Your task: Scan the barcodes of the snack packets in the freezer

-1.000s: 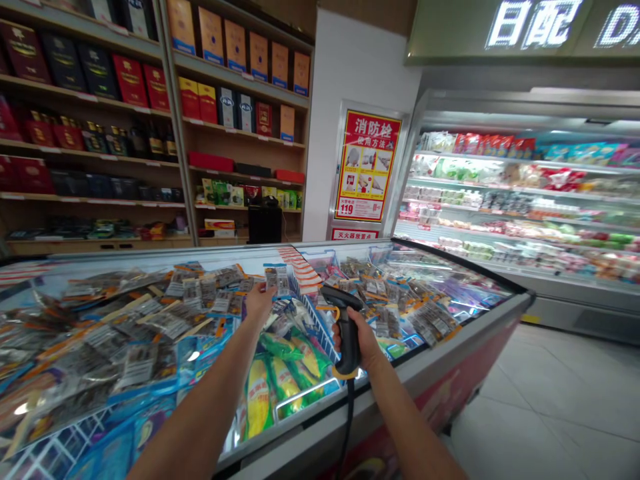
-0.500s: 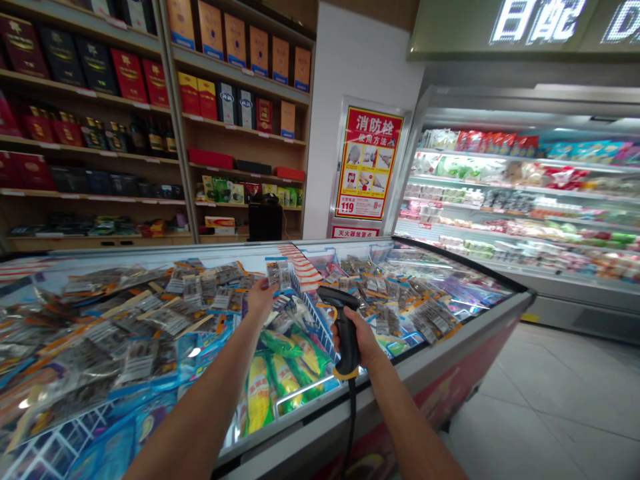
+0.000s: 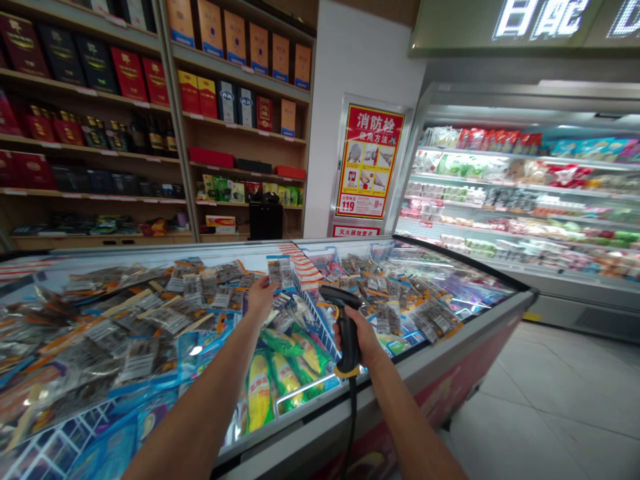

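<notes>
In my right hand [image 3: 363, 337] is a black and yellow barcode scanner [image 3: 347, 333], its head pointing left and forward, with a cord hanging down. My left hand [image 3: 263, 293] reaches over the chest freezer, fingers closed on the lower edge of a small clear packet [image 3: 280, 272] with an orange and blue top band. The packet's printed back faces me. Below it lie green and yellow corn packets [image 3: 287, 380]. To the left spreads a heap of similar clear packets [image 3: 170, 317] with grey printed labels.
The chest freezer [image 3: 415, 373] has a pale rim and a wire divider [image 3: 323, 327]. More packets [image 3: 395, 300] lie right of it. Behind stand shelves of boxes [image 3: 240, 120], a red fire-hydrant notice [image 3: 370, 163] and a lit refrigerated display [image 3: 525, 193]. Tiled floor [image 3: 545, 400] lies at right.
Hardly anything differs. The scanner and my right hand sit a touch further right in view, and my left hand still holds the packet in about the same place.
</notes>
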The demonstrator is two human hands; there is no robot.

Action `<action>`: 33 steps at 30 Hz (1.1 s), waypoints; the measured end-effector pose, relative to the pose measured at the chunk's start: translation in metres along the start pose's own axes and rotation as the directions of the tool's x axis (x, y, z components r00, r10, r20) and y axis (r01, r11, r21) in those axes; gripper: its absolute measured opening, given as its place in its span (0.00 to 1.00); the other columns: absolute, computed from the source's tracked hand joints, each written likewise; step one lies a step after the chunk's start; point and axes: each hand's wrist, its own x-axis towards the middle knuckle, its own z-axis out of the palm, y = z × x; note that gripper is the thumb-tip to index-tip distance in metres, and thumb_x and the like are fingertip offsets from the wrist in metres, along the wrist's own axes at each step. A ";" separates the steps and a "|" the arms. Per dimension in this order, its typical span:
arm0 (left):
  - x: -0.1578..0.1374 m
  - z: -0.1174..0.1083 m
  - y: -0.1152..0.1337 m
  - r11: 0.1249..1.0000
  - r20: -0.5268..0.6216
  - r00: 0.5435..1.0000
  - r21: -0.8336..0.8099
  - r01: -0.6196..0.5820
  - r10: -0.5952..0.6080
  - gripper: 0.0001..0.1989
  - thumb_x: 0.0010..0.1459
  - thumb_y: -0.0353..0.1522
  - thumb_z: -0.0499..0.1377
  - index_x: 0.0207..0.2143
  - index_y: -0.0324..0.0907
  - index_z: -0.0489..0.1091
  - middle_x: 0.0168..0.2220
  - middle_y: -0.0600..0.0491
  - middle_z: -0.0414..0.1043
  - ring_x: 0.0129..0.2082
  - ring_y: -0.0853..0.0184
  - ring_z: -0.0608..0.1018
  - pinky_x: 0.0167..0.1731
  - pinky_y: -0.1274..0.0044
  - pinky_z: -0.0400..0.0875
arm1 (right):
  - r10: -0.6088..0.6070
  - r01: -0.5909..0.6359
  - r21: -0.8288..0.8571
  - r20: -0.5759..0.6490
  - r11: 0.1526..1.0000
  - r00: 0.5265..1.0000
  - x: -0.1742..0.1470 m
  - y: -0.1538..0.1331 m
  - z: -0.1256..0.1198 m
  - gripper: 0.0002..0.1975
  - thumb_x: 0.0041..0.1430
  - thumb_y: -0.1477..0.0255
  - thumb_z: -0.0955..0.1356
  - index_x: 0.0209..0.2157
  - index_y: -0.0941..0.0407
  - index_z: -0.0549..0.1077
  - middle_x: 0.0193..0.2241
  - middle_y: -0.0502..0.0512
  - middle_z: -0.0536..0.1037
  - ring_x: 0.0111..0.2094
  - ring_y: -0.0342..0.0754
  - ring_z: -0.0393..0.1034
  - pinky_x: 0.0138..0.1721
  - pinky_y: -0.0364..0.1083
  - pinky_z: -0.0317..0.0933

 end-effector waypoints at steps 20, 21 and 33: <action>-0.039 0.094 -0.002 0.795 0.322 0.937 0.529 -0.298 0.137 0.15 0.52 0.33 0.54 0.42 0.36 0.65 0.41 0.47 0.68 0.41 0.63 0.70 0.40 0.69 0.63 | -0.245 0.285 0.218 -0.193 0.933 0.950 0.006 -0.016 -0.023 0.13 0.42 0.62 0.63 0.28 0.57 0.67 0.14 0.48 0.68 0.15 0.41 0.61 0.13 0.40 0.55; -0.039 0.093 -0.001 0.761 0.318 0.934 0.561 -0.326 0.165 0.16 0.51 0.32 0.54 0.42 0.36 0.65 0.41 0.46 0.69 0.42 0.62 0.70 0.42 0.70 0.62 | -0.244 0.282 0.224 -0.183 0.933 0.953 0.006 -0.016 -0.023 0.13 0.42 0.63 0.63 0.28 0.57 0.67 0.14 0.48 0.68 0.15 0.41 0.61 0.14 0.39 0.55; -0.006 -0.033 0.012 0.442 0.008 0.934 0.879 -0.176 0.356 0.21 0.48 0.33 0.51 0.45 0.34 0.62 0.46 0.34 0.63 0.49 0.48 0.62 0.44 0.62 0.54 | -0.163 0.138 0.239 0.085 0.961 0.983 0.006 -0.005 0.005 0.14 0.45 0.62 0.62 0.31 0.58 0.68 0.17 0.49 0.70 0.16 0.41 0.62 0.16 0.39 0.57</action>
